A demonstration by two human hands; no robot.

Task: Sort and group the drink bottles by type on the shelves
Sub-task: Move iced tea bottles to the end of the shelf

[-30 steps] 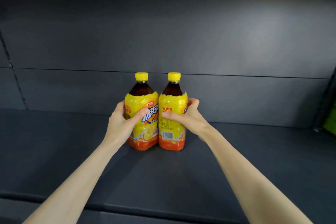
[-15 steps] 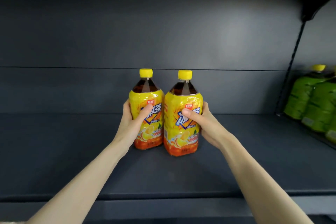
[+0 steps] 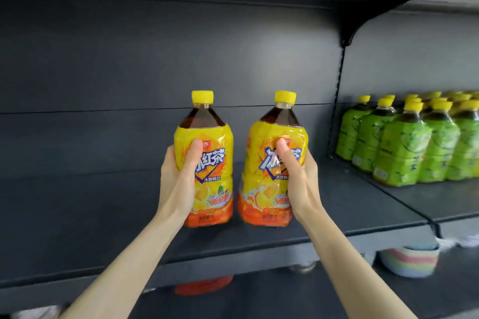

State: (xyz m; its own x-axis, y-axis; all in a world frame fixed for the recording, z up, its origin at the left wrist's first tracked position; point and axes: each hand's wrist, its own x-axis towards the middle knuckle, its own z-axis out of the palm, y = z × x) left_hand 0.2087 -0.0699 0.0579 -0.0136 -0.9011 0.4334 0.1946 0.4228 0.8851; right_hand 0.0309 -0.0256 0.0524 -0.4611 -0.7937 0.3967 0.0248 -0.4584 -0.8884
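Note:
Two yellow-labelled iced tea bottles with yellow caps and dark tea stand out over the dark grey shelf (image 3: 77, 215). My left hand (image 3: 178, 181) grips the left bottle (image 3: 207, 171) round its middle, thumb on the label. My right hand (image 3: 302, 184) grips the right bottle (image 3: 267, 176) the same way. The right bottle tilts slightly. A gap separates the two bottles. Whether their bases touch the shelf is unclear.
Several green-labelled tea bottles (image 3: 404, 147) stand grouped on the neighbouring shelf section to the right, beyond an upright post (image 3: 337, 101). Below the shelf, a striped pastel bowl (image 3: 409, 261) and an orange cap-like object (image 3: 202, 287) show.
Both bottles have come nearer and higher in view and moved apart. The view has swung right, revealing more green bottles and the lower shelf.

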